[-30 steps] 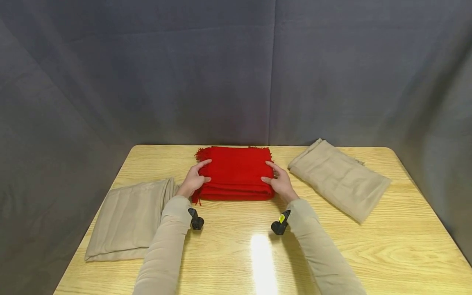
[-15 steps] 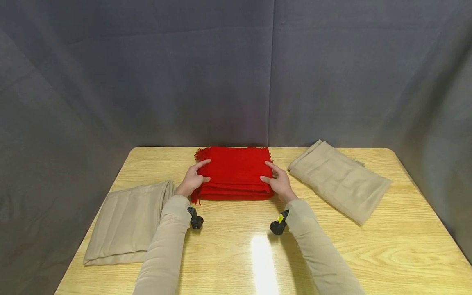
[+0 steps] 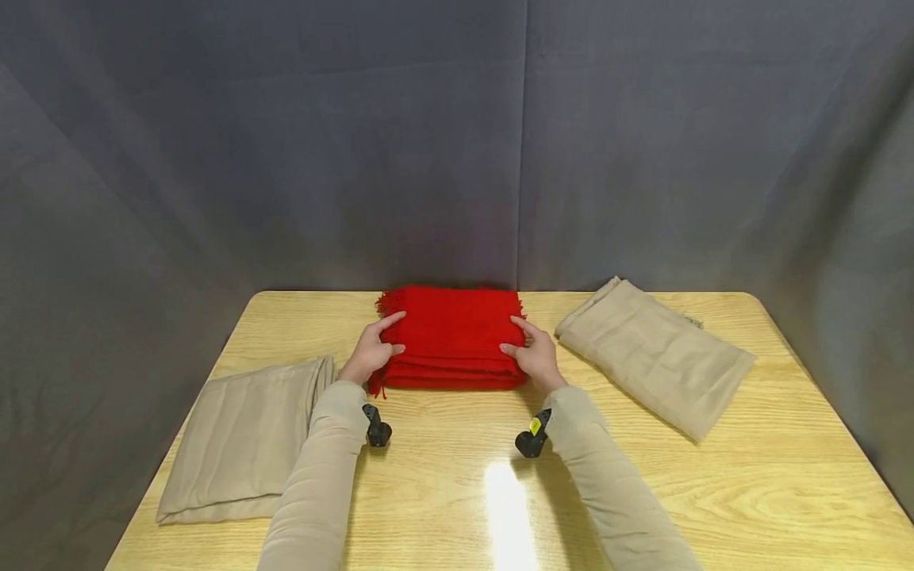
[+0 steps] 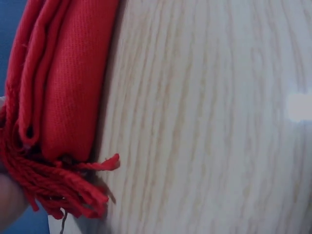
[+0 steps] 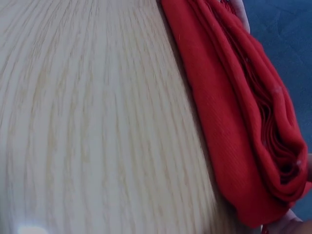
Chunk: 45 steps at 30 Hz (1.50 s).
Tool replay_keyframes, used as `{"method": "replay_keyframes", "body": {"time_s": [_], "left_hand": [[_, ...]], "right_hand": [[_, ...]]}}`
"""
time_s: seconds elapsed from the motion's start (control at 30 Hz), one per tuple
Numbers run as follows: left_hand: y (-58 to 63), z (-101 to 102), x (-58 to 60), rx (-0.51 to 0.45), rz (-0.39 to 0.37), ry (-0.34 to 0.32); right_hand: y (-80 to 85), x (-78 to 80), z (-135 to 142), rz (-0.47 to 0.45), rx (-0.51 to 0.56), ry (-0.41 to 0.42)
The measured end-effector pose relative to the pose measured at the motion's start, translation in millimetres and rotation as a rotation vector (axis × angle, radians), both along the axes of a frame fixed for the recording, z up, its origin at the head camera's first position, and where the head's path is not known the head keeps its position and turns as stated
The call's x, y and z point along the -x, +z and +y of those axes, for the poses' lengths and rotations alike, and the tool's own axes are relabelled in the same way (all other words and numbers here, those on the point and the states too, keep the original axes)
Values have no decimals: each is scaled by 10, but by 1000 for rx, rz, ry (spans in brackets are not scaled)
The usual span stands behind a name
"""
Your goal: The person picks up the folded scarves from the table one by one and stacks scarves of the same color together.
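Note:
A folded red scarf (image 3: 457,325) with fringed ends lies at the far edge of the table in the head view. My left hand (image 3: 371,346) holds its left side, thumb and a finger reaching over the top, close to the fringe. From the right, my right hand (image 3: 535,353) grips the opposite side the same way. The lower fingers of both hands are hidden behind the cloth. Stacked folds of the scarf (image 4: 78,78) and its twisted tassels show in the left wrist view. In the right wrist view, the scarf's rolled layers (image 5: 214,97) appear end-on.
A folded beige cloth (image 3: 236,444) lies at the left, partly behind the left sleeve. Another beige cloth (image 3: 653,357) sits at an angle on the right. The wooden table (image 3: 428,476) backs onto a grey curtain (image 3: 385,159).
Both hands keep their hold on the scarf. Scarf and hands have shifted slightly toward the table's far edge, and the head view has tilted up a little.

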<state>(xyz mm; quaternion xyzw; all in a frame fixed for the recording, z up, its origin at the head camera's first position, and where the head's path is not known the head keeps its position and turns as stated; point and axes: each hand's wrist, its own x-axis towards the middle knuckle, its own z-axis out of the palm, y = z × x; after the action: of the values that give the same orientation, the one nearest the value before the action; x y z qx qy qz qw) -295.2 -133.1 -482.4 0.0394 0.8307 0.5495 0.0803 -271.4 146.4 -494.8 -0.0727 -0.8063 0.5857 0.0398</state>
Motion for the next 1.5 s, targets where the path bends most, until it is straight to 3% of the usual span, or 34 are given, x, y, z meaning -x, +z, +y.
{"method": "replay_keyframes", "body": {"time_s": [0.17, 0.53, 0.97, 1.5], "left_hand": [[-8, -3, 27, 12, 19, 4], [-22, 22, 144, 57, 95, 8], [30, -3, 179, 121, 104, -9], [30, 1, 236, 146, 129, -19]], "right_hand": [[76, -9, -61, -45, -10, -34], [94, 47, -75, -25, -23, -78], [77, 100, -114, 22, -53, -97], [81, 156, -140, -13, -73, -125]]}}
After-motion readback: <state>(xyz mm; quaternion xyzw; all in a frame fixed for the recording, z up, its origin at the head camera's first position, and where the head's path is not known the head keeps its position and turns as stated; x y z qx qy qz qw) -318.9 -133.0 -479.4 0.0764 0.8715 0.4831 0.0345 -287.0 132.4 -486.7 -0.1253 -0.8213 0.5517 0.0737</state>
